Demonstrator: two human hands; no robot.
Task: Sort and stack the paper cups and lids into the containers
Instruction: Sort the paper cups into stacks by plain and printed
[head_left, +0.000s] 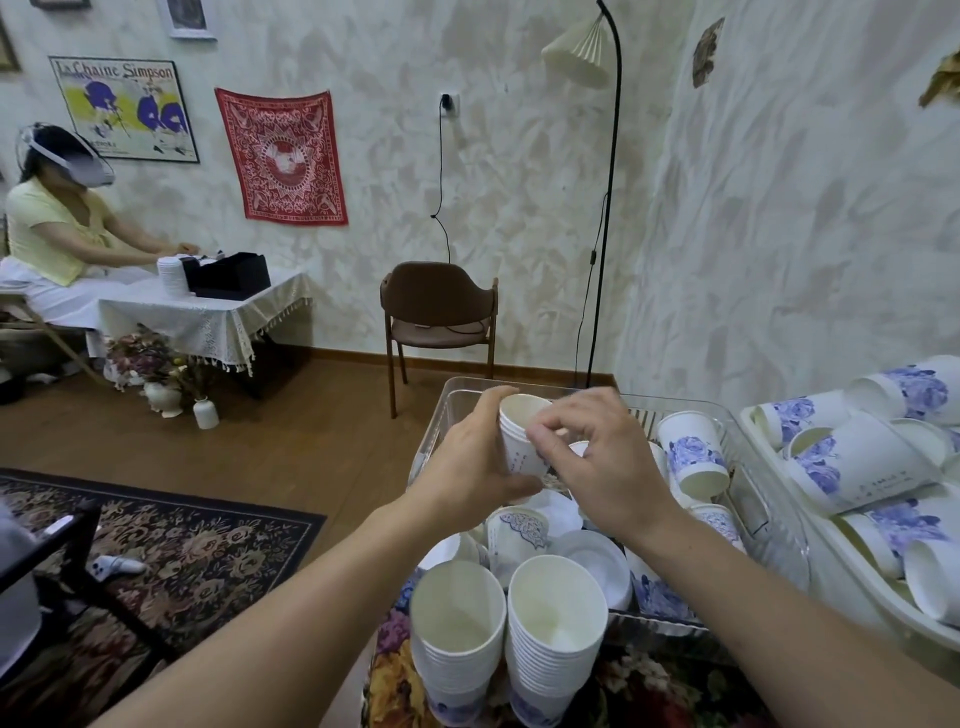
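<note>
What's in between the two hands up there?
In the head view, a small stack of paper cups sits between them: the left hand grips its side, and the right hand pinches at its rim, over the clear bin.

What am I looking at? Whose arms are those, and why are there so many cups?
No machine here: a person wears a camera on their head, so the one picture looks down at their own arms. The left hand holds a small stack of paper cups, and the right hand pinches at its rim. Below is a clear bin of loose cups and white lids. Two tall cup stacks stand in front. A white tray on the right holds cups lying down. Far off, another person sits at a table.
</note>
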